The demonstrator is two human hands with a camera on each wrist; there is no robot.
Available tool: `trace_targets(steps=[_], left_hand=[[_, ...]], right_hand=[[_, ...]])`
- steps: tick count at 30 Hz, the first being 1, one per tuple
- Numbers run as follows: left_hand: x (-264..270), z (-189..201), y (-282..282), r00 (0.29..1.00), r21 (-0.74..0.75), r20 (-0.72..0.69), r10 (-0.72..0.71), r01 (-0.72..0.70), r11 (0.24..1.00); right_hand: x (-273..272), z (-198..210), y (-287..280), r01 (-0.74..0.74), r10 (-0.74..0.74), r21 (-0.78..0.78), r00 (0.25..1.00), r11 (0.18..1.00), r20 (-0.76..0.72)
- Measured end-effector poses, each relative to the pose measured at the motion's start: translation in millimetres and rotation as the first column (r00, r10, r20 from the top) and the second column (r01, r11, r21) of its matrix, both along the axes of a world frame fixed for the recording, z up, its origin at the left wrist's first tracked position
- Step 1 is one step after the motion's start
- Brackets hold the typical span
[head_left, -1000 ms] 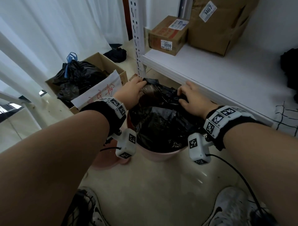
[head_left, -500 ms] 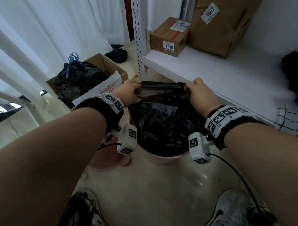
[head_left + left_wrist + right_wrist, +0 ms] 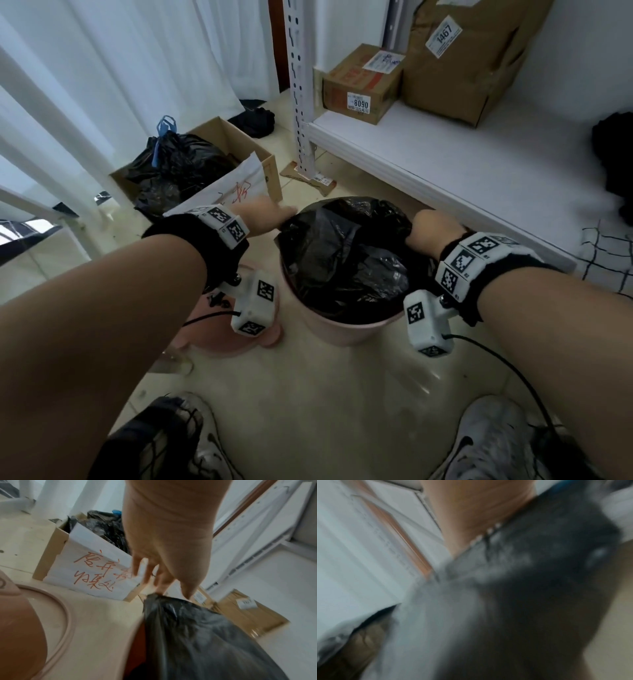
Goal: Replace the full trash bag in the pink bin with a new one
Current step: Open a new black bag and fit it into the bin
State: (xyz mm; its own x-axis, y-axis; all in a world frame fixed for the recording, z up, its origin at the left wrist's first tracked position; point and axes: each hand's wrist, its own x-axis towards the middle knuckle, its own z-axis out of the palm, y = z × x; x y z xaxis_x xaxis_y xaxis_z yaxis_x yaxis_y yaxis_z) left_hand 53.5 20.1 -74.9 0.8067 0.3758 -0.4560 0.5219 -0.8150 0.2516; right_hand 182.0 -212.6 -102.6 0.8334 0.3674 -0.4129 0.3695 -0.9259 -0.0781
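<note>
Shoes (image 3: 486, 442), two, at the near edge of the floor. Beyond them one pink bin (image 3: 346, 329), with one black bag (image 3: 346, 260) draped inside. Left hand (image 3: 265, 214) pinches the bag's left edge; right hand (image 3: 433, 229) grips its right edge, fingers buried in plastic. Both pull outward, likely spreading the mouth over the rim. One pink lid (image 3: 219, 342) lies alongside. Farther left, one cardboard box (image 3: 239, 137) holds a tied bag (image 3: 178, 164), probably the full one. Two boxes on the shelf (image 3: 445, 154).

Cardboard box (image 3: 265, 161) at 10 o'clock, holding tied black sack (image 3: 178, 164). White shelf (image 3: 479, 164) at 1 o'clock carries two cartons (image 3: 363, 85). Sneakers (image 3: 493, 442) at 6 o'clock.
</note>
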Motion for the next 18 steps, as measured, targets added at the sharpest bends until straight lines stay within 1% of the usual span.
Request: trace_targets(steps=[1, 2, 3, 4, 5, 6, 7, 8, 9, 10, 11, 12, 13, 14, 15, 16, 17, 18], left_hand=[[-1, 2, -3, 0.992, 0.005, 0.116, -0.038, 0.038, 0.999], [-2, 5, -8, 0.970, -0.020, 0.228, -0.083, 0.090, 0.996], [-2, 8, -15, 0.944, -0.064, 0.300, -0.137, 0.164, 0.984], [-3, 12, -23, 0.928, -0.116, 0.322, -0.185, 0.233, 0.966], [-1, 14, -30, 0.928, -0.152, 0.297, -0.224, 0.278, 0.949], [1, 16, -37, 0.937, -0.140, 0.231, -0.262, 0.298, 0.944], [3, 16, -42, 0.944, -0.071, 0.136, -0.300, 0.311, 0.948], [5, 15, -44, 0.940, 0.038, 0.028, -0.341, 0.340, 0.940], [6, 14, -43, 0.926, 0.150, -0.066, -0.372, 0.378, 0.914], [6, 13, -41, 0.914, 0.237, -0.124, -0.386, 0.405, 0.883], [5, 12, -39, 0.913, 0.299, -0.131, -0.387, 0.409, 0.862], [3, 9, -35, 0.923, 0.322, -0.091, -0.375, 0.383, 0.866], [2, 8, -32, 0.937, 0.298, -0.020, -0.349, 0.339, 0.892], [-1, 7, -28, 0.950, 0.223, 0.062, -0.307, 0.286, 0.932], [-4, 6, -25, 0.958, 0.119, 0.135, -0.252, 0.237, 0.964], [-7, 5, -21, 0.960, 0.030, 0.189, -0.207, 0.205, 0.978], [-11, 7, -19, 0.956, -0.017, 0.223, -0.193, 0.202, 0.979], [-16, 8, -17, 0.950, -0.032, 0.237, -0.202, 0.216, 0.976]], right_hand=[[-3, 0, -1, 0.045, -0.045, 0.026, 0.999, 0.999, -0.022], [-4, -2, -2, 0.074, -0.073, 0.043, 0.997, 0.996, -0.035], [-5, -3, -3, 0.079, -0.077, 0.058, 0.996, 0.995, -0.043], [-5, -3, -4, 0.074, -0.071, 0.077, 0.997, 0.994, -0.037], [-5, -2, -3, 0.082, -0.079, 0.096, 0.996, 0.992, -0.035], [-5, -2, -4, 0.097, -0.094, 0.113, 0.995, 0.989, -0.033], [-5, 0, -3, 0.108, -0.105, 0.121, 0.994, 0.987, -0.032], [-5, 0, -4, 0.114, -0.111, 0.133, 0.993, 0.984, -0.030], [-5, 1, -4, 0.127, -0.125, 0.145, 0.992, 0.981, -0.027], [-4, 2, -4, 0.148, -0.146, 0.163, 0.989, 0.975, -0.023], [-2, 3, -5, 0.170, -0.171, 0.189, 0.985, 0.967, -0.010], [0, 3, -5, 0.206, -0.209, 0.220, 0.978, 0.953, -0.007], [1, 5, -5, 0.249, -0.253, 0.249, 0.967, 0.936, -0.015], [-1, 9, -5, 0.263, -0.272, 0.262, 0.962, 0.928, -0.001], [-4, 14, -5, 0.229, -0.253, 0.246, 0.965, 0.942, 0.070], [-8, 20, -3, 0.160, -0.198, 0.204, 0.963, 0.966, 0.181], [-12, 25, 0, 0.059, -0.106, 0.168, 0.953, 0.984, 0.285], [-17, 30, 3, -0.059, 0.000, 0.171, 0.945, 0.984, 0.326]])
